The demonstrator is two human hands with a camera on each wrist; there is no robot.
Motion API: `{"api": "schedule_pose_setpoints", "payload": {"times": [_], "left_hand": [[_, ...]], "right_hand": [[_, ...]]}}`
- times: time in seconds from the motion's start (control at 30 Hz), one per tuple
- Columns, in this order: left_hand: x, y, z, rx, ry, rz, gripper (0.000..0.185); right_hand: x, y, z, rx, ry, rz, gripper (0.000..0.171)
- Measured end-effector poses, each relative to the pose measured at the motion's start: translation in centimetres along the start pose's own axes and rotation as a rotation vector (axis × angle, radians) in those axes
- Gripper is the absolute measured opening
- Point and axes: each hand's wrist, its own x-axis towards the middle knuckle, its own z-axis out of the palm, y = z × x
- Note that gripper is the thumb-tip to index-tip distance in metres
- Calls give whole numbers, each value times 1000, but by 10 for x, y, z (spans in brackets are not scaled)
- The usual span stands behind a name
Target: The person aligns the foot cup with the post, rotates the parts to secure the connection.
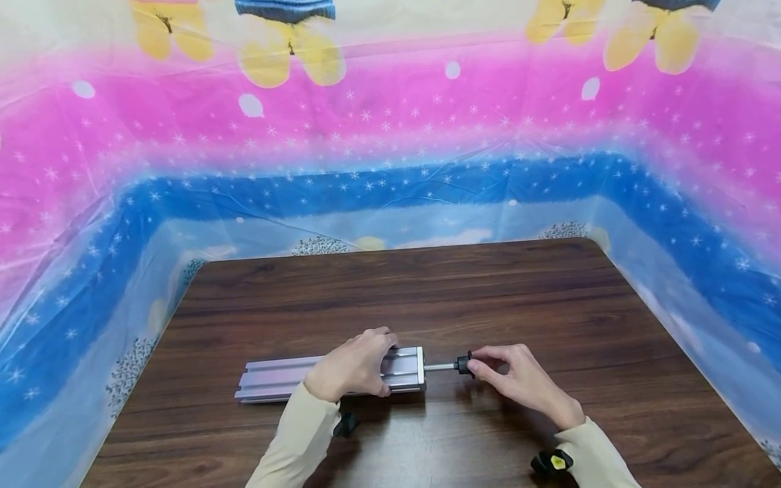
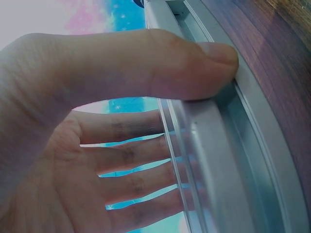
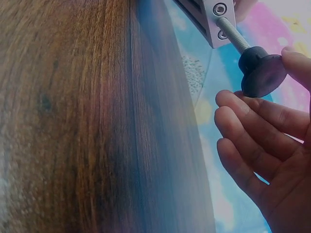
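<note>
A silvery slotted aluminium profile (image 1: pixel 274 381) lies lengthwise across the table. My left hand (image 1: pixel 352 366) grips it near its right end, thumb on the near side and fingers over the far side. The left wrist view shows the thumb (image 2: pixel 194 63) pressing along a slot. From the end plate (image 1: pixel 421 369) a threaded rod (image 3: pixel 233 35) sticks out to the right, bearing a round black levelling foot (image 3: pixel 265 77). My right hand (image 1: pixel 518 379) pinches this foot between thumb and fingers. Socket-head screws (image 3: pixel 220 8) sit in the plate around the rod.
The brown wood-grain table (image 1: pixel 396 291) has rounded far corners. A pink and blue patterned cloth (image 1: pixel 390 183) hangs behind it and along both sides. Black wrist devices (image 1: pixel 552 462) sit at both cream sleeves (image 1: pixel 299 434).
</note>
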Motion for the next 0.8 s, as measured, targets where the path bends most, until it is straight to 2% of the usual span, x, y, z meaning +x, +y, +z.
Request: {"api": "schedule_pose_setpoints", "payload": {"times": [0.23, 0.6, 0.67, 0.8], "left_hand": [[1, -1, 0, 5, -4, 5, 58], [1, -1, 1, 6, -16, 10, 57], [1, -1, 1, 5, -14, 15, 58], [0, -1, -1, -5, -3, 19, 58]], "right_hand": [[3, 0, 0, 9, -14, -1, 20], [4, 1, 2, -36, -11, 7, 35], [3, 1, 1, -42, -16, 9, 34], [0, 1, -2, -18, -7, -10, 21]]}}
